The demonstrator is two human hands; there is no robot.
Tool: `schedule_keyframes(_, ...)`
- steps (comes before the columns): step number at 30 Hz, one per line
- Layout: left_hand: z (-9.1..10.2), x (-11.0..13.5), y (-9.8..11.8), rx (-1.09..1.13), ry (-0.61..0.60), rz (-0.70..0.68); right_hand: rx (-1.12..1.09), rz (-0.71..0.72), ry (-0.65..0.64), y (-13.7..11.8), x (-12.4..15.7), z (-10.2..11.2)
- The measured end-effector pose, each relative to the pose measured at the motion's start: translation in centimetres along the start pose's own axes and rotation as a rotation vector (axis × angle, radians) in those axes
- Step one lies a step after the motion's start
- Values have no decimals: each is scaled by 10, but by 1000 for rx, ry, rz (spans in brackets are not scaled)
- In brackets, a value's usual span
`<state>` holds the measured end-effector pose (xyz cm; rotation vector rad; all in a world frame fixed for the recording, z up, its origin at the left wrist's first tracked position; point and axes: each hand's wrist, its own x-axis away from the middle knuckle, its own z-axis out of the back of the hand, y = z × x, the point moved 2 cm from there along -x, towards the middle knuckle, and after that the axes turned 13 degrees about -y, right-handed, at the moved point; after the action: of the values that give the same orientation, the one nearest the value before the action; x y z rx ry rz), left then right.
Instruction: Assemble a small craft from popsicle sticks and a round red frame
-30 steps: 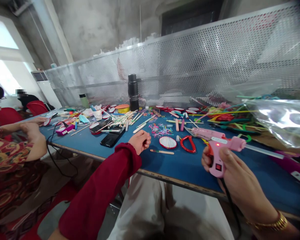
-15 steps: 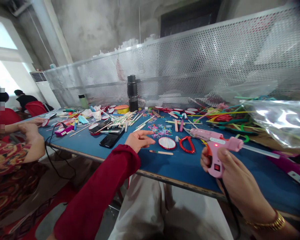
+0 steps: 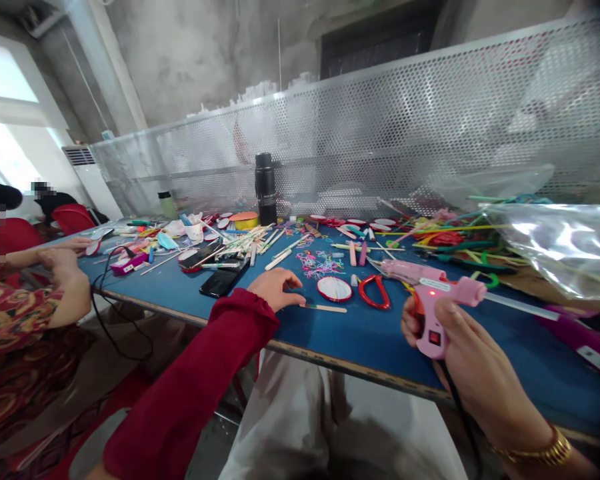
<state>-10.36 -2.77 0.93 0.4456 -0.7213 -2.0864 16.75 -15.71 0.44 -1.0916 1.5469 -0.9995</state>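
Note:
My left hand (image 3: pixel 276 290) is low over the blue table, thumb and forefinger apart. Its thumb reaches the near left end of a flat wooden craft stick (image 3: pixel 333 309); whether it touches the stick I cannot tell. Beyond the stick lies a round white disc with a red rim (image 3: pixel 335 289). Red-handled scissors (image 3: pixel 375 291) rest to the right of the disc. My right hand (image 3: pixel 460 347) grips a pink hot glue gun (image 3: pixel 433 313) by its handle, nozzle pointing left. A clear glue stick (image 3: pixel 520 306) protrudes from the gun's back, and its red light is lit.
Loose coloured bits (image 3: pixel 317 263), a phone (image 3: pixel 224 279), paper sticks (image 3: pixel 243 243) and a black bottle (image 3: pixel 265 189) lie or stand behind. Clear plastic wrapping (image 3: pixel 563 250) and a purple power strip (image 3: pixel 585 337) are at right. Another person's forearm (image 3: pixel 63 267) rests at left.
My left hand has dropped slightly, its fingers curling down toward the left end of the craft stick. My right hand holds the glue gun in about the same place.

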Motion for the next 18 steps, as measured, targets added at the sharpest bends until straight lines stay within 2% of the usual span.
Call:
schedule_keyframes(3, -4, -3, 3, -114, -92, -13, 6, -4, 0, 1, 0, 0)
schedule_keyframes(9, -10, -4, 14, -216, -116, -30, -12, -25, 8, 2, 0, 1)
schedule_keyframes(14, -8, -8, 10, 11, -132, 46, 15, -21, 14, 0, 1, 0)
schedule_keyframes(18, 0, -12, 3, 151, -76, -14, 74, -5, -9, 0, 1, 0)
